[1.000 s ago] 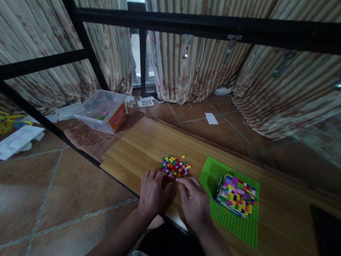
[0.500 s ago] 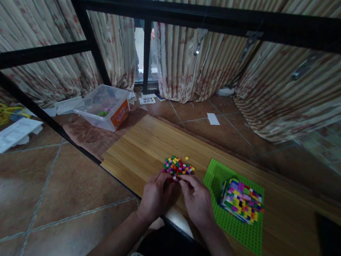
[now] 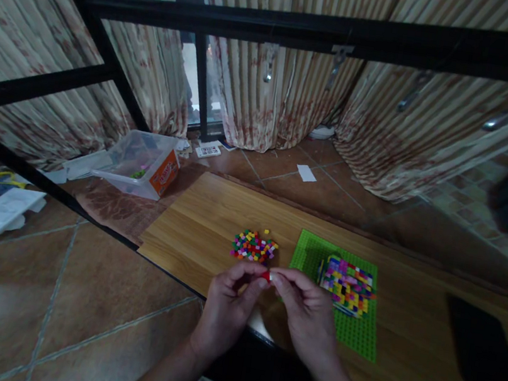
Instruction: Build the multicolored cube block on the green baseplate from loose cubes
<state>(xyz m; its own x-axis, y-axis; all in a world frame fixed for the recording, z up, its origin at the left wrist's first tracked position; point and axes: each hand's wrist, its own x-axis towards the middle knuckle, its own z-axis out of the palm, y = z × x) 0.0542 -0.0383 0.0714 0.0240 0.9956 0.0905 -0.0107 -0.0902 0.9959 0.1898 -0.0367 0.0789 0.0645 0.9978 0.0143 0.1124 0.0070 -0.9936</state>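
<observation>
Between the fingertips of my left hand [image 3: 228, 304] is a small red toy brick [image 3: 265, 275]. My right hand [image 3: 309, 313] pinches a tiny white brick [image 3: 271, 277] right against the red one; whether the two are joined I cannot tell. Both hands are closed and held over the near edge of the table. Just beyond them lies a loose pile of small coloured bricks [image 3: 252, 246]. To the right, a green baseplate [image 3: 310, 243] carries a multicoloured block built of bricks [image 3: 349, 284], beside my right hand.
The wooden table [image 3: 198, 208] bears a dark flat device [image 3: 482, 352] on the right. A clear plastic box [image 3: 133, 150] with an orange label stands past the table's left end. White paper [image 3: 307, 173] lies on the tiled floor. Black metal bars [image 3: 259, 26] cross in front of striped curtains.
Both hands have drawn back from the brick pile toward me and lifted, and the red brick now shows between them. The camera view has shifted slightly to the right.
</observation>
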